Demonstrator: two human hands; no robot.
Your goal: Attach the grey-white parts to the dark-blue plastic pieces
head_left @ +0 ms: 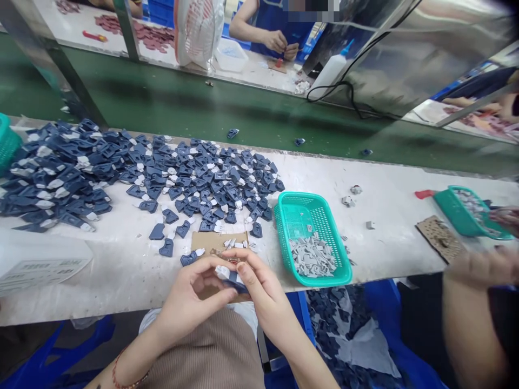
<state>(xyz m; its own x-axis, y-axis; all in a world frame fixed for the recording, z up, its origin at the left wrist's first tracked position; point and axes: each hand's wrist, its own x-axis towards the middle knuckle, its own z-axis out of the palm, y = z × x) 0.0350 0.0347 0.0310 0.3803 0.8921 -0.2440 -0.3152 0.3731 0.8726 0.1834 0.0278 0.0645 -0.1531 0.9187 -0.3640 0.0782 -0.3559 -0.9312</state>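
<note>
left hand (184,300): curled, thumb and fingers gripping the blue-and-white piece (232,278)
right hand (261,286): angled inward, fingers bent, grasping the same piece
blue-and-white piece: over the near edge of the bench (389,237)

The hands (261,283) partly hide the navy piece (234,279); the co-worker's hand (480,268) at right is blurred.

You have bright light across the tabletop (389,183), glare on the metal panel (441,65), and blur (far right) over a co-worker's arm (466,324).
</note>
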